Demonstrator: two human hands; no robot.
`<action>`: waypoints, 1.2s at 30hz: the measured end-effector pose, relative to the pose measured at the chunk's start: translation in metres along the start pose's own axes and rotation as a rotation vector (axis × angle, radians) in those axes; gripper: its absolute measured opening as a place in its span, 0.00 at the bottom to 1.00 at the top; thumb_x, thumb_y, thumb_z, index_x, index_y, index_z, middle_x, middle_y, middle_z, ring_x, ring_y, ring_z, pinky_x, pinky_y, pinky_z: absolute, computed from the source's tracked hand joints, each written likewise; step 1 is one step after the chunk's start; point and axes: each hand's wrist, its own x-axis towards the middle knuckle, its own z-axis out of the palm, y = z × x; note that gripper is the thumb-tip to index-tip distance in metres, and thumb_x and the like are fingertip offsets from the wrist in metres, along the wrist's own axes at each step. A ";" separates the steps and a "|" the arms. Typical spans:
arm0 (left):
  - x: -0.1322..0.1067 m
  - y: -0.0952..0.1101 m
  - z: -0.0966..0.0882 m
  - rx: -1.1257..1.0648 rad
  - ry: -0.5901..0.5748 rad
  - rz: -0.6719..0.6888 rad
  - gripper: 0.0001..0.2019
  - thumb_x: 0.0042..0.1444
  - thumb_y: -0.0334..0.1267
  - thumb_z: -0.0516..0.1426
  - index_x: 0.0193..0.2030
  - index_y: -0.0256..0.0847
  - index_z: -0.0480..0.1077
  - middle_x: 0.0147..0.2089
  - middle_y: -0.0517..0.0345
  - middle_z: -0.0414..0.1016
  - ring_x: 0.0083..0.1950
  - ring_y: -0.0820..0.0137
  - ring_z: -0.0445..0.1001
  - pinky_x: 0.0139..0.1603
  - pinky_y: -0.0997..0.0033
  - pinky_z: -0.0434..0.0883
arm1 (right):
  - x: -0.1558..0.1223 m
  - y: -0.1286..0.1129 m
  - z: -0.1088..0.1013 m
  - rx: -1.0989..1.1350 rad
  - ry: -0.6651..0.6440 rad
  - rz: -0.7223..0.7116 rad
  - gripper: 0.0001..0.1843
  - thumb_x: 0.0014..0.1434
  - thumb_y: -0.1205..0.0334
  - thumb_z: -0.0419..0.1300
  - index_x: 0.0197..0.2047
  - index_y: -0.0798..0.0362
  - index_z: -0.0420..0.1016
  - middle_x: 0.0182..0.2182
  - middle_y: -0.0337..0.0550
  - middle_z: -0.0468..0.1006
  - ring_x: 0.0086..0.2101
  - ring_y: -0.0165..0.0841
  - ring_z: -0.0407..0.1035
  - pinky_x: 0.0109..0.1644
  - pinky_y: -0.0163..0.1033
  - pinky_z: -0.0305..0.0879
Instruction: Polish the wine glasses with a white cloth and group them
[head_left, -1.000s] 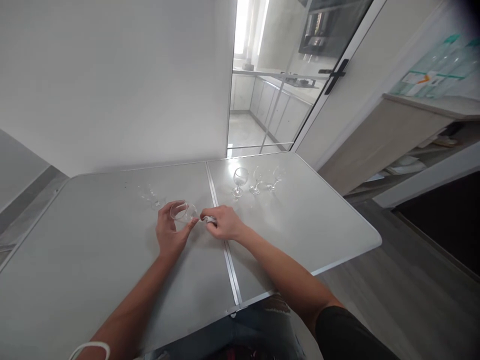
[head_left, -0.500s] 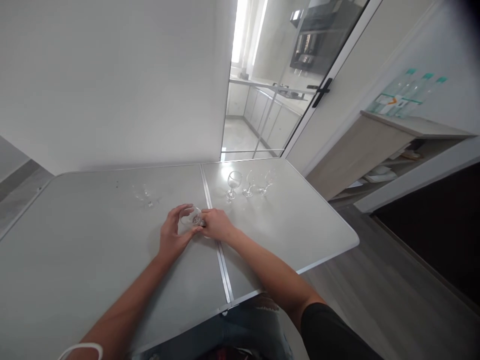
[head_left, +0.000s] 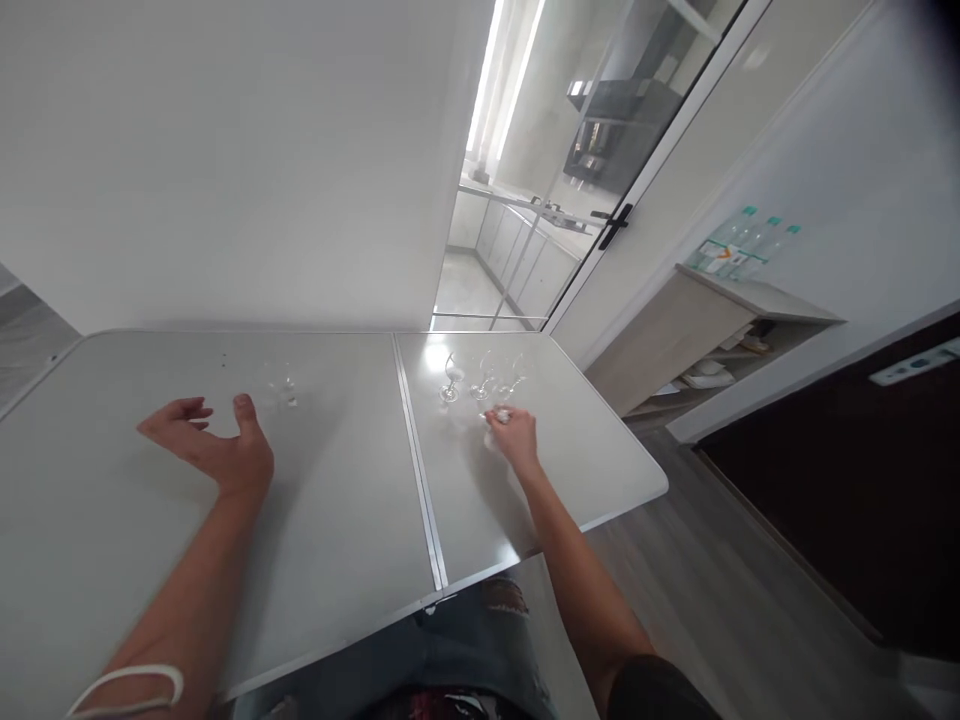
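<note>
My right hand (head_left: 514, 436) is closed on a clear stemmed glass (head_left: 503, 414), just in front of a row of similar glasses. Much of the held glass is hidden by my fingers or too transparent to make out. The row stands upright on the table's right half: one stemmed glass (head_left: 449, 383) at the left, another (head_left: 481, 380) in the middle, a third (head_left: 513, 374) at the right. Over the left half, my left hand (head_left: 217, 448) is open, fingers apart and holding nothing. Clear glassware (head_left: 288, 387), its shape hard to tell, stands beyond its thumb.
The pale table (head_left: 345, 480) has a metal seam (head_left: 415, 450) down its middle and meets a white wall (head_left: 225, 180) at the back. A glass door (head_left: 510, 240) is behind it. Several bottles (head_left: 739, 250) stand on a wooden cabinet (head_left: 652, 320) at the right.
Both hands were together on the stemmed glass near the seam. My left hand has let go and moved left. My right hand has carried the glass right, towards the row.
</note>
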 end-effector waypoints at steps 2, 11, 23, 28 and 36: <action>0.000 -0.008 0.003 0.017 -0.038 -0.054 0.33 0.46 0.41 0.68 0.55 0.36 0.58 0.57 0.46 0.60 0.52 0.60 0.68 0.53 0.54 0.70 | 0.013 0.021 -0.012 -0.062 0.017 0.084 0.16 0.55 0.51 0.64 0.37 0.53 0.86 0.37 0.49 0.86 0.39 0.42 0.79 0.43 0.37 0.68; -0.008 -0.022 0.019 -0.165 -0.358 -0.278 0.42 0.42 0.47 0.73 0.59 0.37 0.59 0.65 0.39 0.62 0.63 0.52 0.71 0.61 0.47 0.72 | 0.041 0.050 -0.014 -0.093 -0.005 0.165 0.17 0.51 0.55 0.64 0.40 0.55 0.86 0.39 0.52 0.86 0.42 0.43 0.79 0.43 0.37 0.68; -0.013 -0.037 0.032 -0.310 -0.571 -0.339 0.29 0.53 0.45 0.68 0.59 0.41 0.67 0.54 0.47 0.80 0.54 0.61 0.80 0.62 0.51 0.73 | 0.031 0.057 -0.028 0.014 -0.005 0.235 0.16 0.42 0.50 0.72 0.26 0.54 0.78 0.26 0.48 0.80 0.33 0.41 0.74 0.36 0.39 0.63; -0.014 -0.033 0.032 -0.312 -0.573 -0.265 0.24 0.55 0.45 0.65 0.56 0.40 0.71 0.52 0.48 0.80 0.51 0.64 0.80 0.58 0.58 0.74 | -0.036 0.054 -0.048 0.346 -0.059 0.288 0.21 0.46 0.48 0.71 0.37 0.56 0.78 0.31 0.46 0.80 0.32 0.37 0.72 0.34 0.38 0.66; -0.014 -0.015 0.021 -0.206 -0.407 -0.065 0.22 0.57 0.48 0.64 0.56 0.41 0.74 0.42 0.57 0.78 0.37 0.71 0.77 0.45 0.69 0.74 | -0.078 -0.034 -0.001 1.148 -0.512 0.377 0.22 0.58 0.46 0.69 0.52 0.48 0.79 0.52 0.46 0.79 0.46 0.38 0.74 0.45 0.42 0.73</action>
